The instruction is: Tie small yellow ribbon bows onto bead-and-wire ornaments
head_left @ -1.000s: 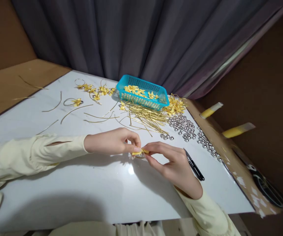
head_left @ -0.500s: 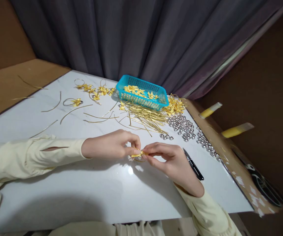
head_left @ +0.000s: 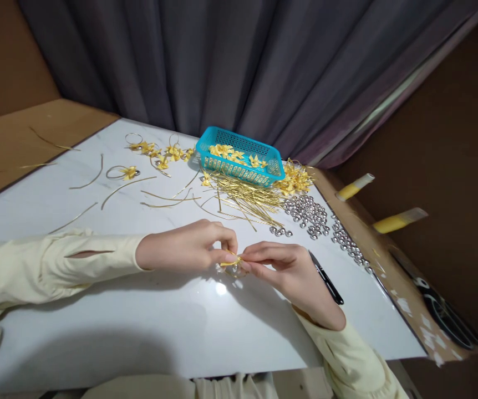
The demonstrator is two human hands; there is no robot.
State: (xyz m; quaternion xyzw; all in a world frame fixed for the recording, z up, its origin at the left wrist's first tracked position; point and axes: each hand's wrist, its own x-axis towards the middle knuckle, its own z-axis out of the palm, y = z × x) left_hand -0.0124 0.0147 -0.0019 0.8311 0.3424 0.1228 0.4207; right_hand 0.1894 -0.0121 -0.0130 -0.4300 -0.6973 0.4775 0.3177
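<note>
Between my two hands, just above the white tabletop (head_left: 172,327), is a small yellow ribbon flower (head_left: 235,262) with something shiny and a thin wire loop below it. My left hand (head_left: 195,244) pinches its left side between thumb and fingertips. From the right, my right hand (head_left: 284,269) grips the same flower with thumb and fingers closed. The fingertips partly hide the flower. Beside my right hand lies a black pen (head_left: 325,277).
Behind my hands, gold wire ties (head_left: 251,197) lie before a turquoise basket (head_left: 241,177) with yellow flowers. Silver beads (head_left: 308,213) are spread at the right, near more yellow flowers (head_left: 295,178). Finished-looking wired flowers (head_left: 128,173) and loose wires sit at the left. Scissors (head_left: 447,310) are at the far right.
My hands stay nearly in place. My right thumb has moved slightly up and left, closer to the other fingertips, and the flower has turned a little.
</note>
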